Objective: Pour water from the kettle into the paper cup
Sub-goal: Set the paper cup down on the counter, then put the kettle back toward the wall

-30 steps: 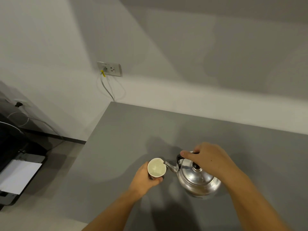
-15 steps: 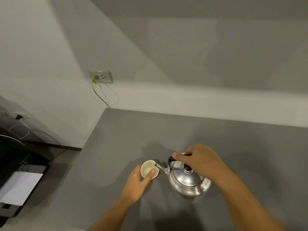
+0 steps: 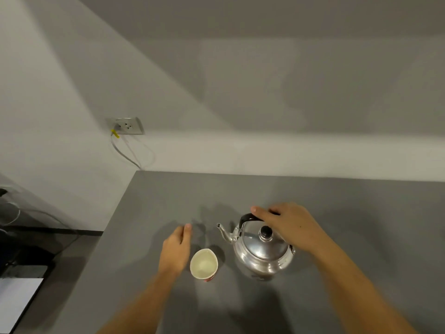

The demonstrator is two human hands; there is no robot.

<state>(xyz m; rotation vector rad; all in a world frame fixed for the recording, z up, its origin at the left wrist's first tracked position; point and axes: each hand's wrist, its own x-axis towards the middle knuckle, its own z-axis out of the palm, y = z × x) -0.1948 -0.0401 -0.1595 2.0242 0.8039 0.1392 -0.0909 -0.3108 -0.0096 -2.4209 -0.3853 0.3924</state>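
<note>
A shiny metal kettle (image 3: 262, 251) with a black knob and black handle stands upright on the grey table (image 3: 361, 213), spout pointing left. My right hand (image 3: 291, 225) is wrapped over its handle. A white paper cup (image 3: 204, 264) with a red base stands upright to the left of the kettle, a small gap between them. My left hand (image 3: 176, 249) rests just left of the cup, fingers loose and apart, no longer gripping it. I cannot tell how much water is in the cup.
A wall socket (image 3: 127, 126) with a cable hangs above the table's back left corner. The table's left edge drops to a dark low unit with a white sheet (image 3: 14, 302). A pale wall runs along the back.
My left hand let go of the cup and moved aside to the left. The kettle went from tilted with its spout at the cup to upright on the table.
</note>
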